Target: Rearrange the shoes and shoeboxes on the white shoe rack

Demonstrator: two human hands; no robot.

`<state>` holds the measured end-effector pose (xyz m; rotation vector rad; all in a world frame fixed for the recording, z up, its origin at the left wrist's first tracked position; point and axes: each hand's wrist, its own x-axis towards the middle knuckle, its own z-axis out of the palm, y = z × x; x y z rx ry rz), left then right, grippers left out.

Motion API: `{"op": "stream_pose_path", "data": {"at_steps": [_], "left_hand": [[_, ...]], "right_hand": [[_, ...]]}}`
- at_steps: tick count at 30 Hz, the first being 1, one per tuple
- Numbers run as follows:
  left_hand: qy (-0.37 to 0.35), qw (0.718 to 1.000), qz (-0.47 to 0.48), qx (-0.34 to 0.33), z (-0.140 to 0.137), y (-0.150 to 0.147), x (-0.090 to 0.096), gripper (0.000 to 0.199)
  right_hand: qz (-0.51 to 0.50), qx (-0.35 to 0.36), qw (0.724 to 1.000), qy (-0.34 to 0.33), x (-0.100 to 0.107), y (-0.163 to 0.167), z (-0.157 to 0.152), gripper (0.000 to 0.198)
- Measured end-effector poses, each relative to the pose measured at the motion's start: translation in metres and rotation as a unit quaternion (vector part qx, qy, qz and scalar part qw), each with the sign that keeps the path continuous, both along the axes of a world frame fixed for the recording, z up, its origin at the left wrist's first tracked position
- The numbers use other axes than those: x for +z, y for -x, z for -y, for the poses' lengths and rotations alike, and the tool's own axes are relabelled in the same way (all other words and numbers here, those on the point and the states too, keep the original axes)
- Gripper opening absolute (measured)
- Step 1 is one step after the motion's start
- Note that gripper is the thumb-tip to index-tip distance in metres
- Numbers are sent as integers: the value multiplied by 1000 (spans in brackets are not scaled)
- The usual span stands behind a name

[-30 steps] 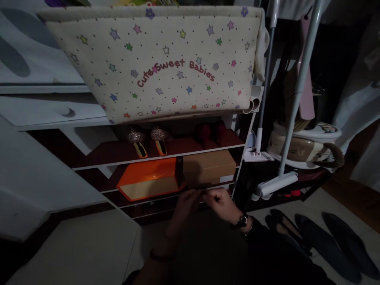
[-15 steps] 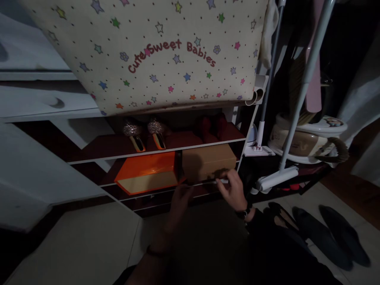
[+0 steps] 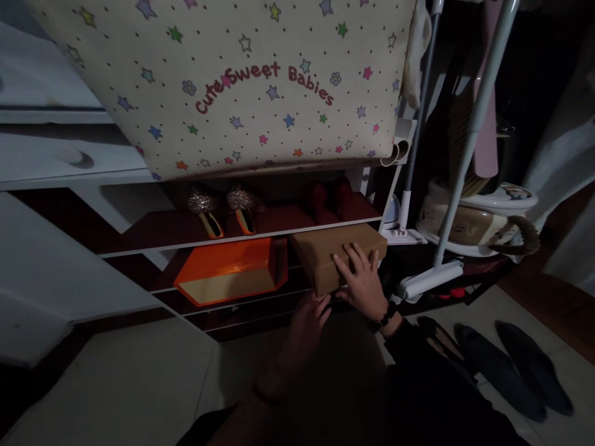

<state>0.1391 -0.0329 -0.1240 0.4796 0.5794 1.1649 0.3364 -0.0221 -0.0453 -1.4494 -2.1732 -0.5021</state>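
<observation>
A brown cardboard box (image 3: 337, 243) juts at an angle from the shoe rack's lower shelf, its near corner past the shelf edge. My left hand (image 3: 312, 317) has its fingers closed at that near lower corner. On the box's front side, the spread fingers of my right hand (image 3: 365, 288) press the cardboard, with the thumb by the lower edge. Just left of the box, an orange shoebox (image 3: 227, 269) lies on the same shelf. Glittery heeled shoes (image 3: 239, 198) and dark red shoes (image 3: 328, 199) stand on the shelf above.
A star-printed cover (image 3: 279, 93) hangs over the rack's upper part. To the right are a mop (image 3: 437, 282), a pink-handled brush (image 3: 486, 124) and a lidded tan-and-white pot (image 3: 458, 222). Dark shoes (image 3: 499, 371) lie on the tiled floor. White drawers (image 3: 69, 155) stand at left.
The cardboard box has come forward and turned askew on the shelf. My left hand moved right to its corner; my right hand spread its fingers over the front. The view shifted slightly.
</observation>
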Motion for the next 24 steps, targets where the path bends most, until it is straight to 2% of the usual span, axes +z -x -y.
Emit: {"op": "stream_pose_path", "data": {"at_steps": [4, 7, 11, 14, 20, 24], "left_hand": [[23, 1000, 6, -15, 4, -2, -5, 30], [25, 1000, 1, -14, 6, -2, -3, 33], [13, 999, -13, -39, 11, -3, 6, 29], [41, 998, -25, -37, 10, 1, 16, 20], [122, 990, -29, 69, -14, 24, 44, 8], [129, 983, 17, 128, -27, 38, 63, 11]], "right_hand": [[40, 44, 998, -24, -21, -4, -3, 86], [33, 47, 997, -57, -35, -4, -12, 73], [4, 47, 992, -115, -41, -5, -20, 66], [-12, 61, 989, -135, -41, -8, -16, 69], [-4, 62, 991, -117, -41, -15, -12, 69], [-10, 56, 991, -120, -43, -14, -17, 65]]}}
